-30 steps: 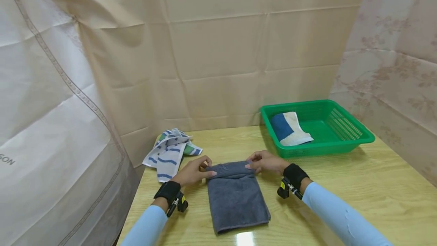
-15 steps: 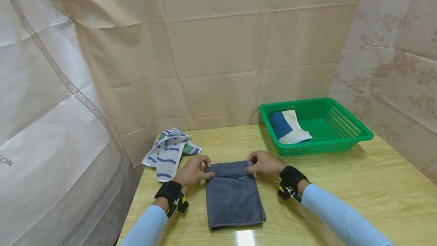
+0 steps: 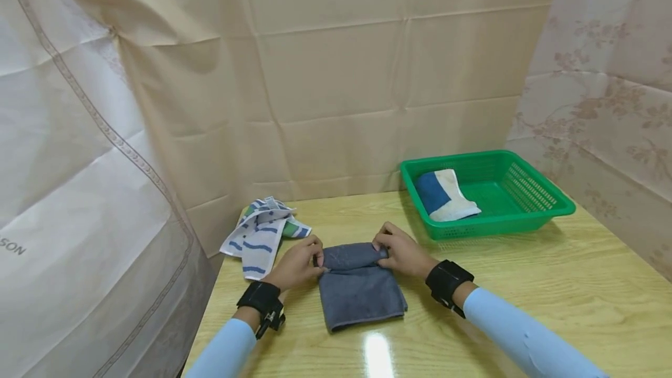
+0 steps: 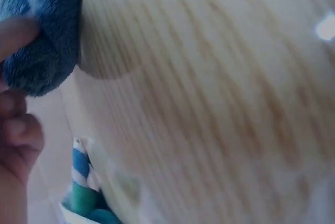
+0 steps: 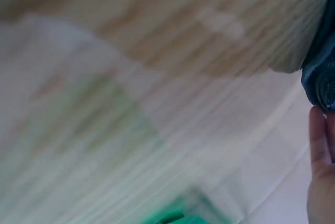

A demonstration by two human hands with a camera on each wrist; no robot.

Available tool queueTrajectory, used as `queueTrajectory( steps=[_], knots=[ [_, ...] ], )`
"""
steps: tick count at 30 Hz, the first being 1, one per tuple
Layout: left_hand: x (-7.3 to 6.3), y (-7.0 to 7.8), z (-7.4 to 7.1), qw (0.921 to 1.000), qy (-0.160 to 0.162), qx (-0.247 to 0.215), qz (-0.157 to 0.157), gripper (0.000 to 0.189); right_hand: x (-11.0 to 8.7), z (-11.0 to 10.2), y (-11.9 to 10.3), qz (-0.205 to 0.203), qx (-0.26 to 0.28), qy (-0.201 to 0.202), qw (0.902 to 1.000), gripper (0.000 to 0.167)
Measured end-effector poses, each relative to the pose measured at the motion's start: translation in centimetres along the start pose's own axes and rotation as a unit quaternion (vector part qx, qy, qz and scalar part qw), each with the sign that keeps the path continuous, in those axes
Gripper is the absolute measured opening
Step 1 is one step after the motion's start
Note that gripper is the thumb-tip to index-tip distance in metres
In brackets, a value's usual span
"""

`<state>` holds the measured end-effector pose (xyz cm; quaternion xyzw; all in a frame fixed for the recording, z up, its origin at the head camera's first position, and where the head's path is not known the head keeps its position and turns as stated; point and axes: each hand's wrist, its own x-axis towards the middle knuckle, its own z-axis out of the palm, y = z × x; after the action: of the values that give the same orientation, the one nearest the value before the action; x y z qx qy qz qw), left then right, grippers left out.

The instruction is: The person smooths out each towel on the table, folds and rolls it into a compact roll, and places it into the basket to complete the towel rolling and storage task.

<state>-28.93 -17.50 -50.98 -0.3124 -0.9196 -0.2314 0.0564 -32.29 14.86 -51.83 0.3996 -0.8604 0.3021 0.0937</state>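
A dark grey towel (image 3: 362,296) lies on the table with its far end rolled into a thick band. My left hand (image 3: 298,262) grips the left end of that roll between thumb and fingers. At the roll's right end, my right hand (image 3: 401,251) pinches it the same way. The left wrist view shows the rounded towel edge (image 4: 49,41) with a thumb on one face and curled fingers below. In the right wrist view the spiral end of the roll (image 5: 323,85) shows above the fingertips. Below the roll, the flat part of the towel spreads toward me.
A crumpled white towel with blue and green stripes (image 3: 259,238) lies at the table's left back. The green basket (image 3: 488,227) stands at the back right, holding a folded blue and white towel (image 3: 446,197). Cloth curtains (image 3: 325,74) hang behind the table (image 3: 525,284).
The far end of the grey towel has been rolled further, and its flat part is shorter, the near edge having shifted away from me. Both hands stay at the roll's ends.
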Motion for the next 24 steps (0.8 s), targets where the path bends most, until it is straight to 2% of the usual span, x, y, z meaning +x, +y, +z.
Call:
queueTrajectory(
  steps=[4, 6, 9, 13, 16, 18, 22, 24],
  knots=[
    [-0.3, -1.1, 0.0, 0.9968, 0.002, -0.08, -0.006, 0.016, -0.2, -0.6, 0.3, 0.028, 0.063, -0.016, 0.9975, 0.017],
    [-0.4, -1.3, -0.1, 0.993, 0.005, -0.116, -0.019, 0.016, -0.1, -1.1, 0.5, 0.056, 0.123, -0.049, 0.9895, 0.013],
    [-0.4, -1.2, -0.4, 0.9873, 0.005, -0.152, -0.048, 0.024, 0.1, -1.8, 0.6, 0.105, 0.215, -0.099, 0.966, 0.009],
    [-0.1, -1.1, -0.6, 0.981, 0.0, -0.172, -0.089, 0.019, 0.4, -2.4, 0.2, 0.166, 0.299, -0.134, 0.9301, 0.016],
    [-0.1, -1.2, -0.7, 0.9736, -0.021, -0.188, -0.127, 0.023, 0.6, -2.7, 0.0, 0.214, 0.312, -0.139, 0.915, 0.029],
    [-0.2, -1.3, -0.8, 0.9685, -0.044, -0.198, -0.144, 0.03, 0.7, -2.8, 0.0, 0.242, 0.304, -0.141, 0.9105, 0.037],
    [-0.3, -1.2, -1.1, 0.9623, -0.084, -0.204, -0.159, 0.039, 1.0, -2.8, 0.2, 0.27, 0.295, -0.147, 0.9047, 0.046],
    [-0.4, -1.0, -1.2, 0.9611, -0.093, -0.205, -0.16, 0.039, 1.0, -2.8, 0.2, 0.279, 0.297, -0.15, 0.9006, 0.049]
  ],
)
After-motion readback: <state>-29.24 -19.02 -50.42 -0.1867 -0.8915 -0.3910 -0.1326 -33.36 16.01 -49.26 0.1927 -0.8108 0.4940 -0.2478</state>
